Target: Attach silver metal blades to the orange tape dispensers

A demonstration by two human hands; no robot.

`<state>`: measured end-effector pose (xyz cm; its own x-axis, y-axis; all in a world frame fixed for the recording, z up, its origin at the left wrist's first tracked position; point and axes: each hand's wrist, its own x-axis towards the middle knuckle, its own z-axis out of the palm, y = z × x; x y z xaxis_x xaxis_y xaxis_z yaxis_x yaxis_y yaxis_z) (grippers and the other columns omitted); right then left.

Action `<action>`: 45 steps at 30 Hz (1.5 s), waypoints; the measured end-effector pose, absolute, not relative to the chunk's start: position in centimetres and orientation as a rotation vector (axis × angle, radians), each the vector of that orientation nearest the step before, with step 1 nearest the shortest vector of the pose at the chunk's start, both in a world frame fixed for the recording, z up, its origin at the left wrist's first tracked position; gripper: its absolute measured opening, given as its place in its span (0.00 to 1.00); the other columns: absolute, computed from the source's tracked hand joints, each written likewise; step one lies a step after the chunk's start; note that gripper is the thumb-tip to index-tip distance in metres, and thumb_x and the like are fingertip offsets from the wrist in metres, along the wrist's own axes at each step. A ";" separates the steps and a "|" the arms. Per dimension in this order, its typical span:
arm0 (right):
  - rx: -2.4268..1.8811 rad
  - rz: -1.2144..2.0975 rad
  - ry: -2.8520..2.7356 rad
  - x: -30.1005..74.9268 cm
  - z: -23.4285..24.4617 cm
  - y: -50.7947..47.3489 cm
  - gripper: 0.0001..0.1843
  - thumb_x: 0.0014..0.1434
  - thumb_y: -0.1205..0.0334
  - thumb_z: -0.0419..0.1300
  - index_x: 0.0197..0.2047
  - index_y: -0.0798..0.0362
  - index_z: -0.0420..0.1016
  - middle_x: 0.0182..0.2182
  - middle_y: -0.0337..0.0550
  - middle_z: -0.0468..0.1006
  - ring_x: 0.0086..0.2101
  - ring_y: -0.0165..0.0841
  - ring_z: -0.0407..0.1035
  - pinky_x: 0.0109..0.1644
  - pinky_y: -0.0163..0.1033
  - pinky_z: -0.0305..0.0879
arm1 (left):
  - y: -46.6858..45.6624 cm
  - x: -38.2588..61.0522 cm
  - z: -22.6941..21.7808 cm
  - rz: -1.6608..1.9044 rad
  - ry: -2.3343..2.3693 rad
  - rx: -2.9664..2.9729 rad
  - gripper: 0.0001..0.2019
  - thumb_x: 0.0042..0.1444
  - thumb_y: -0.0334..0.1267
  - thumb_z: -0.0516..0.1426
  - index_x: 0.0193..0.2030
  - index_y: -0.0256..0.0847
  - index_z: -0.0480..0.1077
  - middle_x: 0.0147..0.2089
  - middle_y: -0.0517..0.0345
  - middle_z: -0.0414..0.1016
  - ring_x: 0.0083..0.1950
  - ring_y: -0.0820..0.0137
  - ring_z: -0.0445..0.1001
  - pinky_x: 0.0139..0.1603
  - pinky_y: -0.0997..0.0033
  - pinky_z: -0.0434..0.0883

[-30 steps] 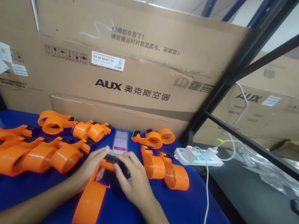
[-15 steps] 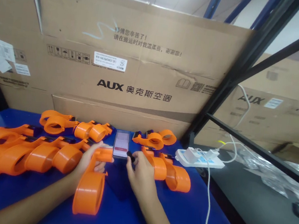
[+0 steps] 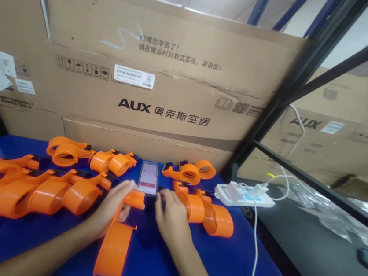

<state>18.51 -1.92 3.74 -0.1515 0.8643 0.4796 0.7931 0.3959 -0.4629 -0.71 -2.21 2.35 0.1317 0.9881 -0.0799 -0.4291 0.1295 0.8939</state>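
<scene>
My left hand (image 3: 114,207) is closed around the handle end of an orange tape dispenser (image 3: 114,252), whose wide ring hangs down over the blue table (image 3: 152,267). Close by on the right, my right hand (image 3: 172,216) has its fingers curled in a pinch. The small black part seen between its fingertips a moment ago is now hidden by the fingers. A gap separates the two hands. Just beyond them lies a phone (image 3: 148,179) with its screen lit.
Several orange dispensers (image 3: 50,191) with dark ends lie in rows at left. More dispensers (image 3: 217,219) lie at right, beside a white power strip (image 3: 245,196) with plugs and a cable. A large cardboard box (image 3: 177,79) stands behind; a black rack post (image 3: 273,108) rises at right.
My left hand has brought the dispenser slightly right and down, tilting it. My right hand has turned, so the black part at its fingertips no longer shows.
</scene>
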 end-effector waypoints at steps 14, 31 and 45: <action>-1.019 0.799 -1.637 17.9 4.8 -2.3 0.14 0.67 0.50 0.63 0.39 0.53 0.78 0.31 0.40 0.75 0.28 0.30 0.65 0.31 0.34 0.63 | -2.6 -1.0 2.6 1.055 0.746 1.258 0.19 0.62 0.51 0.63 0.52 0.41 0.69 0.26 0.65 0.68 0.20 0.78 0.61 0.21 0.77 0.54; -0.944 0.980 -1.381 17.6 5.7 -2.4 0.17 0.62 0.46 0.67 0.39 0.52 0.76 0.30 0.38 0.74 0.20 0.26 0.66 0.20 0.32 0.64 | -3.0 -0.5 3.6 1.189 0.810 1.204 0.26 0.58 0.48 0.65 0.59 0.38 0.71 0.21 0.65 0.67 0.21 0.76 0.61 0.24 0.76 0.56; -0.965 1.124 -1.196 18.1 5.8 -2.5 0.21 0.61 0.40 0.64 0.41 0.50 0.69 0.19 0.26 0.64 0.10 0.23 0.57 0.11 0.28 0.53 | -1.5 -2.7 3.4 1.340 0.846 0.743 0.16 0.52 0.46 0.67 0.43 0.41 0.72 0.14 0.67 0.63 0.15 0.75 0.58 0.19 0.76 0.54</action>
